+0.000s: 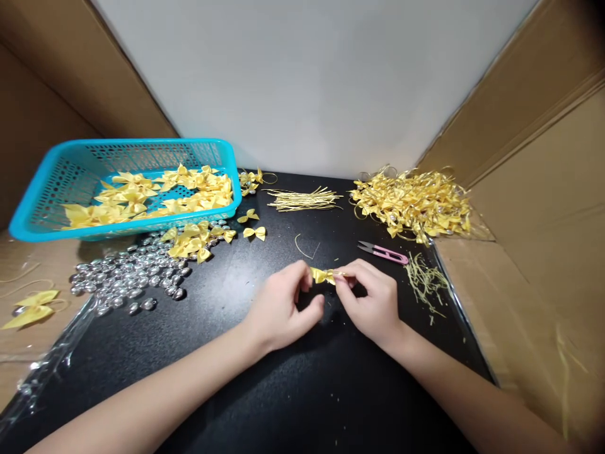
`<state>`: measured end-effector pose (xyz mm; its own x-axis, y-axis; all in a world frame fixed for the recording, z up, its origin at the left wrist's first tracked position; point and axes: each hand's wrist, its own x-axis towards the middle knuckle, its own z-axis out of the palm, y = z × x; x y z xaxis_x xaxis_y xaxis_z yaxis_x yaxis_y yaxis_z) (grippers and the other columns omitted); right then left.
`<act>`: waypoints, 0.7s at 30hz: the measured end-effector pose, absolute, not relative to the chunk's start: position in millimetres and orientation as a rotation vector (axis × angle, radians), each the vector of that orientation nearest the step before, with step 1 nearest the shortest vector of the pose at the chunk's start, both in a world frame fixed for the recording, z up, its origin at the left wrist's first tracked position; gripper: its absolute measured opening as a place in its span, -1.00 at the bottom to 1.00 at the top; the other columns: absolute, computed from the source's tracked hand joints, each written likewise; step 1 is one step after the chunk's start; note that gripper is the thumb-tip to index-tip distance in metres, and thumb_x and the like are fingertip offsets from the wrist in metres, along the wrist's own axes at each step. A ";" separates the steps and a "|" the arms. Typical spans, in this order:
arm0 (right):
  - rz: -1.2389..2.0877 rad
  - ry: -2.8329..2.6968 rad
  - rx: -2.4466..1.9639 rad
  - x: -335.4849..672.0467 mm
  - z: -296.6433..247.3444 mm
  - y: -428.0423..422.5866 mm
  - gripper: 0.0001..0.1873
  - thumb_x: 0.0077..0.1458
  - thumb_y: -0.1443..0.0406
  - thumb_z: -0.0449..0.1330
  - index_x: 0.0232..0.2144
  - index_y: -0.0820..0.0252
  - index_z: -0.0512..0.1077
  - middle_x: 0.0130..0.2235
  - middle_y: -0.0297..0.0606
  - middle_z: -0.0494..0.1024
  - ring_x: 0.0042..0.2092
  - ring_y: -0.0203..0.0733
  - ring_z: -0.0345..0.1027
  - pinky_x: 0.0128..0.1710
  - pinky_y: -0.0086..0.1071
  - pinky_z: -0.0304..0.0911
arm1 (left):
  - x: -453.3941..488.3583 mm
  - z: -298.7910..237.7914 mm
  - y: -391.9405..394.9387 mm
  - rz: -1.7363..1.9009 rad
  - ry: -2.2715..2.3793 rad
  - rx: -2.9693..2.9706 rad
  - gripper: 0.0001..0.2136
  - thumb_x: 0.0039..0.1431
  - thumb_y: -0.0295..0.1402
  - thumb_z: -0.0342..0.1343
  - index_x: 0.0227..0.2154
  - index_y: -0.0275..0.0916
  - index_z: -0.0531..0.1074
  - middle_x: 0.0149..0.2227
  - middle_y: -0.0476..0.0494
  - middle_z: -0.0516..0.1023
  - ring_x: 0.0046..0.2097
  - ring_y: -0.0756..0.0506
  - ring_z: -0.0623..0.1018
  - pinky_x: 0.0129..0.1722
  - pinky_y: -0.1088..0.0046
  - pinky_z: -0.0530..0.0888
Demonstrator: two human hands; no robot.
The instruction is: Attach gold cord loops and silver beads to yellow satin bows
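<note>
A small yellow ribbon bow (323, 275) is held above the black table in front of me. My right hand (371, 302) pinches its right side between thumb and fingertips, where a thin gold strand also shows. My left hand (286, 306) is at the bow's left end, thumb apart from the curled fingers. The index fingertip is beside the ribbon; whether it touches is unclear. Just beyond the hands lies a thin loose strand (305, 249). Pink-handled thread snips (384, 252) rest beyond my right hand, blades pointing left.
A blue basket (231, 157) of yellow bows stands back left. Silver beads (127, 274) and loose bows (193, 239) lie before it. Gold cords (305, 200) lie at the back, beside a pile of finished-looking bows (416, 202). Cord scraps (425, 280) lie right. Cardboard walls (543, 170) flank the table.
</note>
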<state>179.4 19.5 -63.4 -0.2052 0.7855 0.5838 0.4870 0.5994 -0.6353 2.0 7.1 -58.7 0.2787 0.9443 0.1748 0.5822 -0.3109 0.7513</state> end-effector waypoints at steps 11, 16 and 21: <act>0.215 -1.866 -0.903 179.2 -77.0 16.4 -0.84 0.13 0.48 0.20 -0.27 0.18 0.50 -0.37 -0.24 0.58 -0.33 -0.23 0.45 -0.30 -0.32 0.35 | 7.2 -70.3 16.2 0.902 1.289 1.867 -0.81 0.27 -0.29 0.01 -0.44 -0.22 0.25 -0.59 0.11 0.28 -0.58 0.07 0.27 -0.56 0.56 0.20; 0.027 -1.904 -1.053 179.7 -76.2 12.9 -0.92 0.12 0.32 0.26 -0.43 0.12 0.45 -0.49 -0.32 0.51 -0.39 -0.22 0.33 -0.29 -0.25 0.16 | 5.7 -72.1 14.5 0.996 1.316 2.073 -0.80 0.29 -0.40 -0.03 -0.48 -0.23 0.28 -0.58 0.08 0.28 -0.55 0.06 0.29 -0.53 0.55 0.21; 0.052 -2.028 -1.196 177.7 -71.8 11.4 -0.88 0.15 0.27 0.17 -0.43 0.13 0.41 -0.49 -0.32 0.52 -0.40 -0.21 0.27 -0.25 -0.19 0.00 | 2.9 -73.6 13.3 1.023 1.306 2.312 -0.81 0.28 -0.42 -0.03 -0.48 -0.23 0.28 -0.56 0.05 0.30 -0.53 0.04 0.32 -0.51 0.54 0.26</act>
